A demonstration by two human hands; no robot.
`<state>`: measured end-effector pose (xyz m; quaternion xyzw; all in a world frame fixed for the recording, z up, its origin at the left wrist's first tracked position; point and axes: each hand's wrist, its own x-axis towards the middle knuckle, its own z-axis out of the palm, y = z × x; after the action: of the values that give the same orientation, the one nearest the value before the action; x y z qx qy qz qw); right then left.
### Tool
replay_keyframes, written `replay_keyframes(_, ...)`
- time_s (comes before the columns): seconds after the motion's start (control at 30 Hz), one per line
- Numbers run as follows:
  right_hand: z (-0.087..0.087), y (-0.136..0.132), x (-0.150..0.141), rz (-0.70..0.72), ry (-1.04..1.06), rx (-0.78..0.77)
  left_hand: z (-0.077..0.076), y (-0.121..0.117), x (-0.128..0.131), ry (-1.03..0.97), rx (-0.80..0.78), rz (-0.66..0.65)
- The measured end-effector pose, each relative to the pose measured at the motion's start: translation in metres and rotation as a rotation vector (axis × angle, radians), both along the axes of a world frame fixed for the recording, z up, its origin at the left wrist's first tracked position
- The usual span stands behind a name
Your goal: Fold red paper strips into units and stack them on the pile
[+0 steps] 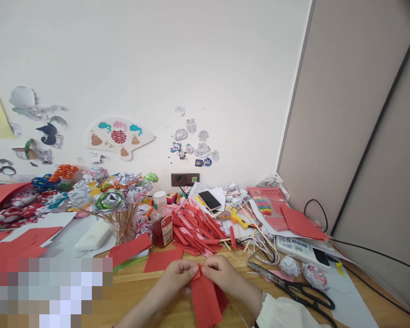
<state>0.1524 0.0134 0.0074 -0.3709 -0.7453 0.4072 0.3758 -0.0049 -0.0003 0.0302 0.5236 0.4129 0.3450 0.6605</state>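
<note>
Red paper [207, 300] low over the wooden table [133, 279], upper end pinched between fingertips of both left hand [178, 276] and right hand [222, 276]. Scissors [280, 281] beside right forearm. Beyond: heaped red strips [198, 230], 1 bottle [159, 218] left of them. Farther: 1 phone [209, 200].

A phone [209, 200] lies near what seems a glue gun [239, 219].

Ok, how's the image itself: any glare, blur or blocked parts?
Head view: soft light on the wall, no strong glare; pixelation covers the lower left; the top right corner is dark; the left hand, right hand and red paper show no heavy blur.
</note>
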Motion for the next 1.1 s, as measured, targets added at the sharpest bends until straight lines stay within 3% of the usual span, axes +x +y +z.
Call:
replay_keyframes(0.2,0.002,0.001,0.0,0.014,-0.011,-0.014,-0.003,0.002,0.003,0.04,0.03,0.048)
replay_keyframes(0.6,0.003,0.002,0.01,0.137,-0.036,-0.2,-0.002,0.0,0.002,0.216,0.171,0.073)
replay_keyframes(0.87,0.01,-0.002,0.014,0.171,-0.161,-0.1,-0.001,0.0,0.003,0.281,0.241,0.043)
replay_keyframes(1.1,0.01,-0.002,0.01,0.12,-0.205,0.016,-0.004,0.003,0.002,0.355,0.312,0.051)
